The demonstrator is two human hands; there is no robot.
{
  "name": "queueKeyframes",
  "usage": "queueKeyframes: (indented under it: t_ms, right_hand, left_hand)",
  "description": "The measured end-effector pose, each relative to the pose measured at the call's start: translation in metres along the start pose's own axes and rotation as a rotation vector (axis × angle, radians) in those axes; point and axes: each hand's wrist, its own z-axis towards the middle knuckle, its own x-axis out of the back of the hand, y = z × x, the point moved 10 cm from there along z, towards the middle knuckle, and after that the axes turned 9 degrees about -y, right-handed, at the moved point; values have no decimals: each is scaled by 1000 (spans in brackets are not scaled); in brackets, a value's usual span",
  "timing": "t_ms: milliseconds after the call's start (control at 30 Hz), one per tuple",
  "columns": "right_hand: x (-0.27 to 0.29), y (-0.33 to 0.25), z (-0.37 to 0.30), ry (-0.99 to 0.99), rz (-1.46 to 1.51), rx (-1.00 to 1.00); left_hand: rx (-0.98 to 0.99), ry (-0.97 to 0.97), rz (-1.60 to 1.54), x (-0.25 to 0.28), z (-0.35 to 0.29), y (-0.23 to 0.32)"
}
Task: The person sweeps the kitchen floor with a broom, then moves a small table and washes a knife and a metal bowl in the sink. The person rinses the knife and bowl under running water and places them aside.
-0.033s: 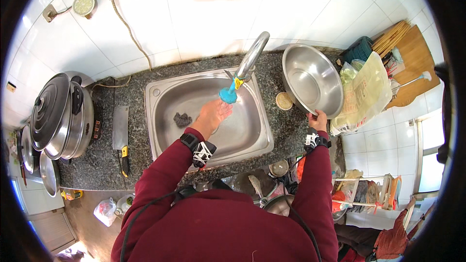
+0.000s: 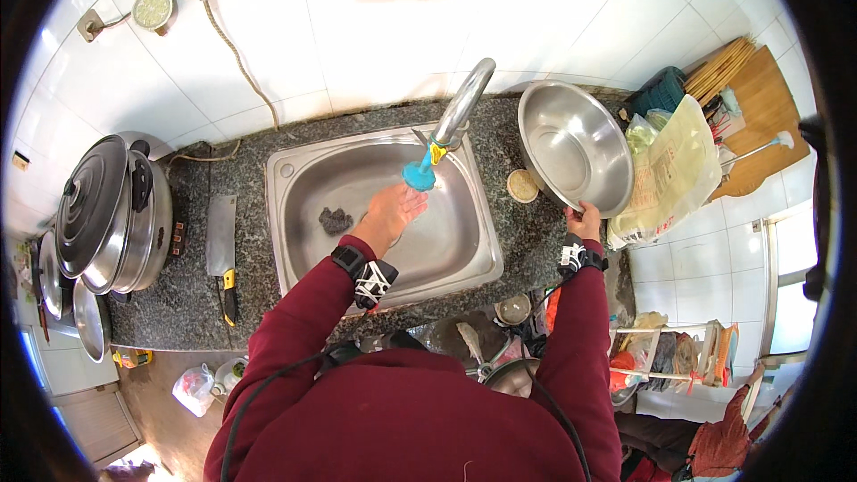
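Observation:
My left hand [image 2: 397,214] is over the steel sink [image 2: 486,254], palm up with its fingers stretched out, holding nothing. Just above the fingers is the blue spout end [image 2: 419,176] of a curved metal faucet [image 2: 465,100]. Any running water is too faint to make out. To the right of the sink, my right hand [image 2: 584,220] grips the near rim of a round stainless steel basin [image 2: 571,138]. The basin looks tilted and has nothing in it. A dark grey scouring pad [image 2: 336,220] lies on the sink's bottom, left of my left hand.
A cleaver [image 2: 222,236] with a black and yellow handle lies left of the sink. Beyond it stands a lidded metal pot [image 2: 107,210]. A small round lid [image 2: 522,186] sits between sink and basin. A pale plastic bag [image 2: 671,174] and a wooden board [image 2: 763,116] are at the right.

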Motion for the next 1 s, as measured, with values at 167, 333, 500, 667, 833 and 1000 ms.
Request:
queueKeyframes:
  t_ms: [167,333,500,667,833,1000]
  right_hand:
    - [-36,20,-25,119,585,-114]
    - [-103,44,-76,48,223,-158]
    - [-191,-2,-63,-127,-1468,618]
    - [-210,10,-24,-244,-1779,334]
    - [-276,-21,-101,-381,-1233,664]
    - [-355,17,-154,-480,-548,389]
  left_hand:
    - [5,24,-58,1,2,-4]
    - [-36,37,-51,25,-6,6]
    - [-76,357,209,84,-48,20]
    - [-28,511,347,132,-95,28]
    - [-21,447,358,138,-102,27]
    - [-167,225,152,73,-58,14]
